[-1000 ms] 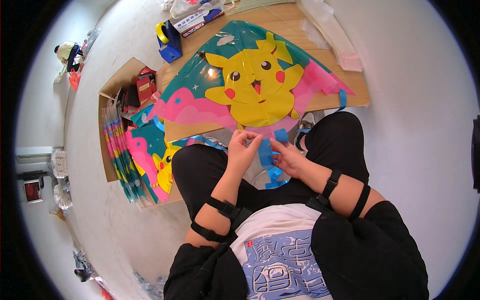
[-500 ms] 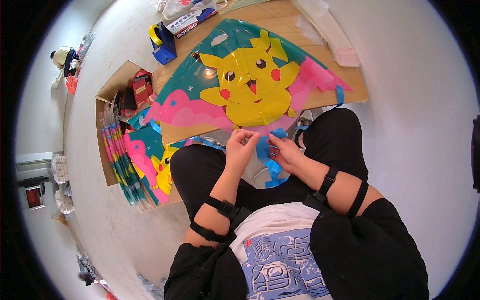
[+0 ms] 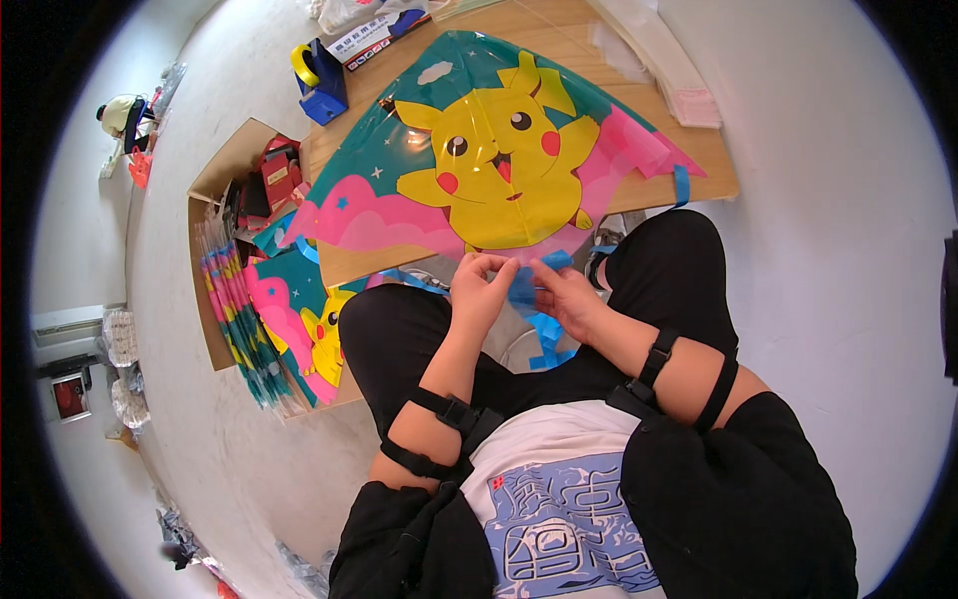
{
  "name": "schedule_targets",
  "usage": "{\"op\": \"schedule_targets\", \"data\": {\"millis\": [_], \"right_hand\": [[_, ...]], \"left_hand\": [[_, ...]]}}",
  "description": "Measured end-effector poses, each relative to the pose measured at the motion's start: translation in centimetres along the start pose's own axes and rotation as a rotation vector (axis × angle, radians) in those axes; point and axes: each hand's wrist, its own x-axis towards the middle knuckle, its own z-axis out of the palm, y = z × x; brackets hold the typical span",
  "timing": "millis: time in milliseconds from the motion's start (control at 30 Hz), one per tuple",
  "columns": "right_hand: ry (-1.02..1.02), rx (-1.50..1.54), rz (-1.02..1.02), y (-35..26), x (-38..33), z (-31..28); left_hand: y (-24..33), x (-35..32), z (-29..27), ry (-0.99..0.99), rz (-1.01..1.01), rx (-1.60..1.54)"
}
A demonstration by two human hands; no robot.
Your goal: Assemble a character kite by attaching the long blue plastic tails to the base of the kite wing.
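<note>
The work in hand looks like fixing the blue ribbon tail (image 3: pixel 534 299) to the bottom tip of the kite (image 3: pixel 499 165), and it would go best with the ribbon kept flat and untwisted, pinched close to the tip, so the thin plastic film is not creased or torn. The left hand (image 3: pixel 481 292) has its fingers curled together, thumb and forefinger pinched at the kite's lower edge where the ribbon begins; what exactly sits between the fingertips is too small to tell. The right hand (image 3: pixel 564 297), just at 3 o'clock of the left and nearly touching it, is closed on the blue ribbon, whose loose length trails down toward 6 o'clock over the person's lap. The kite, teal and pink with a yellow cartoon animal, lies spread on the wooden board (image 3: pixel 714 170) that serves as a worktop on the floor, at 12 o'clock from the hands. At 9 o'clock a stack of folded kites (image 3: pixel 289 319) lies beside an open cardboard box (image 3: pixel 215 185), and a blue tape dispenser (image 3: pixel 321 85) stands at 11 o'clock, well apart.
</note>
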Motion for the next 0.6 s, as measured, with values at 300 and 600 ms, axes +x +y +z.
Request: {"op": "schedule_targets", "data": {"millis": [300, 600], "right_hand": [[-0.124, -0.212, -0.159, 0.5, -0.1, -0.3], [-0.126, -0.145, -0.207, 1.1, 0.1, -0.5]], "left_hand": [[2.0, 0.0, -0.8, 0.056, 0.139, 0.137], [3.4, 0.2, -0.5, 0.129, 0.347, 0.309]]}}
